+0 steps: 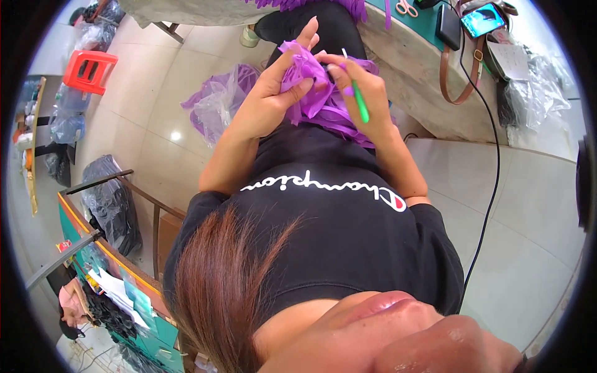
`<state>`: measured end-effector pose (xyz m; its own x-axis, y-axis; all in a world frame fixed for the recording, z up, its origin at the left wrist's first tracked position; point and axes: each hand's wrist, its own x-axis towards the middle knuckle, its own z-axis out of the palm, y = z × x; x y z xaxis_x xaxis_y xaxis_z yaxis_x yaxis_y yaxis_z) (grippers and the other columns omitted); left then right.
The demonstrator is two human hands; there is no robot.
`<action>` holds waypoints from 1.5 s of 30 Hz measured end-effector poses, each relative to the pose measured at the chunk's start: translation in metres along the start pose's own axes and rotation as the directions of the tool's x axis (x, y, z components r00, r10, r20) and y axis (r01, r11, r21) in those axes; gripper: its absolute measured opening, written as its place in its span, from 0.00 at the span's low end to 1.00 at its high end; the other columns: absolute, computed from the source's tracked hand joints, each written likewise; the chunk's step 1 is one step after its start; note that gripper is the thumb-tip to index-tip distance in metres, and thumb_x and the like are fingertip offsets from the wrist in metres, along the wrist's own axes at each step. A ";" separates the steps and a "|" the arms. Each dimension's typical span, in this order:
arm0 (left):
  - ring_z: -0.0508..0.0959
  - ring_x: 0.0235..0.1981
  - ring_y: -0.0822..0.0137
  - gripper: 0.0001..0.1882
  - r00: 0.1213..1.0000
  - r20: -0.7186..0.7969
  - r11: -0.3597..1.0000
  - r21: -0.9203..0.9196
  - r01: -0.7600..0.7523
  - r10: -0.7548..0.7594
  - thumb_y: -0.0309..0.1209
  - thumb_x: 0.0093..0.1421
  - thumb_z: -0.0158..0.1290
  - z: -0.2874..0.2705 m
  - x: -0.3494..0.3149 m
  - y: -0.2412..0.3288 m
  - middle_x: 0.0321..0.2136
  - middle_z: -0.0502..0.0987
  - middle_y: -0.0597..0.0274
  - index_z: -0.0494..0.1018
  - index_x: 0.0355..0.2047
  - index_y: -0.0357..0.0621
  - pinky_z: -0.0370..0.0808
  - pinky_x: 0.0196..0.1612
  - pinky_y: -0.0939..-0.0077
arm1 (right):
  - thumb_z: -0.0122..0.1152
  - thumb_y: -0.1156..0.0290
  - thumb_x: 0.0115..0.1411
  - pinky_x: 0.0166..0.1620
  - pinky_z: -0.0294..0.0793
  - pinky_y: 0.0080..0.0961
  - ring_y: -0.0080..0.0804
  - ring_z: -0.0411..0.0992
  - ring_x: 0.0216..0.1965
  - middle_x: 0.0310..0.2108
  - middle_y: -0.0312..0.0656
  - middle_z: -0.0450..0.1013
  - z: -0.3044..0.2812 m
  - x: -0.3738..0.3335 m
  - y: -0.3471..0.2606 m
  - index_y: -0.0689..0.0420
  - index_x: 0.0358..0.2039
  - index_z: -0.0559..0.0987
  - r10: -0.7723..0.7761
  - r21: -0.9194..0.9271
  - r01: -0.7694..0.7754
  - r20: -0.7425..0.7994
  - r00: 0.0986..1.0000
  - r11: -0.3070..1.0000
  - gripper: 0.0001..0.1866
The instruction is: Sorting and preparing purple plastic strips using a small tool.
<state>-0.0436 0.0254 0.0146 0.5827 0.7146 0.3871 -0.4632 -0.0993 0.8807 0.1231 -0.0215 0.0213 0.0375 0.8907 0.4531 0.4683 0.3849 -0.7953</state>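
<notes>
My left hand (270,93) pinches a bunch of thin, crinkled purple fabric (306,84) between its thumb and fingers, in front of my waist. The other fingers of that hand point away from me. My right hand (370,87) is closed round a slim tool with a bright green handle (360,104); a thin pale end sticks out beyond the fingers, too small to tell its kind. Purple bits show on the right fingers, which meet the fabric at its right edge. More purple strips (339,121) lie across my lap.
Beside my legs lies a clear plastic bag (221,102) with purple material. A green-topped table (423,28) at far right bears scissors (407,7), a phone (483,21) and a black case (448,27). A black cable (494,137) hangs down right. A red stool (90,71) stands left.
</notes>
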 end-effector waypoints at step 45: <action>0.57 0.12 0.80 0.10 0.877 -0.337 0.918 -0.319 0.236 -0.342 0.35 0.65 0.46 -0.007 0.009 0.003 0.13 0.63 0.68 0.70 0.34 0.41 0.51 0.14 0.85 | 0.54 0.67 0.63 0.26 0.66 0.20 0.23 0.66 0.20 0.19 0.41 0.71 -0.016 0.018 0.008 0.63 0.33 0.77 -0.057 -0.208 0.016 -0.193 0.980 0.978 0.11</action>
<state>-0.0445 0.0364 0.0191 0.4449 0.8939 -0.0540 -0.5003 0.2981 0.8129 0.1414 -0.0063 0.0289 0.1800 0.8039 0.5669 0.6423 0.3404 -0.6867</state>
